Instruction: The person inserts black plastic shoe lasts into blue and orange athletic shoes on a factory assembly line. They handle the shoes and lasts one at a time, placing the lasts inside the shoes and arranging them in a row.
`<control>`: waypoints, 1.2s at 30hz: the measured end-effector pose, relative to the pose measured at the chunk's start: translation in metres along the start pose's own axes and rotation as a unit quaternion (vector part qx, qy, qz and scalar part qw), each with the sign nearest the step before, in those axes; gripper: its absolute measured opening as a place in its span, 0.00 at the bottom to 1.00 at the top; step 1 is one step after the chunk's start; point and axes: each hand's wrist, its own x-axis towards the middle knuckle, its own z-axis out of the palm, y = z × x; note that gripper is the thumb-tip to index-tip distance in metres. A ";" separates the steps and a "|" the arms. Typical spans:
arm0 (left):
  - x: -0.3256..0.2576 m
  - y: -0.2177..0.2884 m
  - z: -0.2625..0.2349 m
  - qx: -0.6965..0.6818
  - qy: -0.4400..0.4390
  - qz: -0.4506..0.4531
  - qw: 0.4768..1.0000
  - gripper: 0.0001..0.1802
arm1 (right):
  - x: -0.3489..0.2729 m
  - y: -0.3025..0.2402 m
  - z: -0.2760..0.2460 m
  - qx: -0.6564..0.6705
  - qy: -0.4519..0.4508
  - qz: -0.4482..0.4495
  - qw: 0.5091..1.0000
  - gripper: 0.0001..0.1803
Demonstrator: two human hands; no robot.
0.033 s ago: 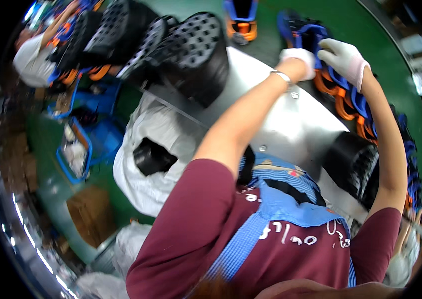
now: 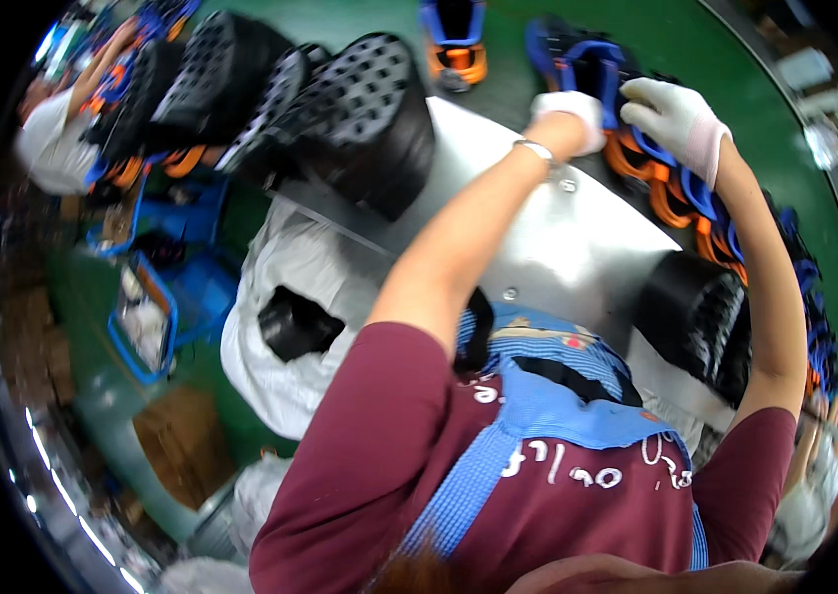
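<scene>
My left hand [image 2: 572, 117] and my right hand [image 2: 680, 121], both in white gloves, reach over the far right end of the shiny metal table. Just beyond them is a blue and orange sneaker [image 2: 592, 69] on the green surface. The left hand lies against its near side, with its fingers hidden from view. Beside the sneaker the right hand is curved, its thumb and fingers apart; whether it touches the shoe I cannot tell. More blue and orange sneakers [image 2: 675, 203] run in a row under and past my right forearm.
Black perforated shoe-shaped forms [image 2: 355, 119] crowd the table's left side, another black piece [image 2: 691, 312] its right end. A white sack [image 2: 256, 371] hangs at the near left. Blue crates [image 2: 196, 297] and a cardboard box [image 2: 181, 445] stand on the floor. Another person [image 2: 57, 144] works at far left.
The whole view has shifted slightly, so the table and shoes sit a little further left. Both hands stay near the same sneaker.
</scene>
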 end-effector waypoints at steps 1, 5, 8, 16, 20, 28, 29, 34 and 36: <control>-0.004 -0.006 0.004 0.003 0.039 -0.004 0.999 0.24 | -0.021 -0.003 -0.009 -0.002 -0.017 -0.023 1.000 0.19; -0.012 -0.041 -0.015 0.110 0.203 -0.021 0.973 0.16 | -0.124 -0.016 -0.043 -0.073 0.060 0.041 0.995 0.16; -0.018 -0.073 -0.036 0.158 0.150 -0.132 0.967 0.17 | -0.197 -0.011 -0.061 -0.056 0.120 0.118 0.984 0.15; -0.044 -0.022 -0.027 0.198 0.337 -0.002 0.921 0.17 | -0.346 0.019 -0.063 -0.057 0.326 0.282 0.901 0.11; -0.029 0.010 -0.001 -0.005 0.202 0.150 0.968 0.30 | -0.395 0.037 -0.054 -0.059 0.354 0.352 0.865 0.12; -0.006 0.043 0.053 -0.039 0.132 0.107 0.985 0.20 | -0.433 0.094 0.021 0.002 0.267 0.426 0.864 0.25; -0.010 0.043 0.057 -0.040 0.140 0.117 0.982 0.21 | -0.433 0.098 0.026 -0.004 0.257 0.419 0.871 0.25; -0.019 0.040 0.058 -0.107 0.131 0.068 0.983 0.22 | -0.428 0.105 0.028 0.015 0.275 0.405 0.872 0.24; -0.018 0.038 0.058 -0.098 0.131 0.063 0.985 0.22 | -0.430 0.105 0.026 -0.008 0.273 0.390 0.879 0.24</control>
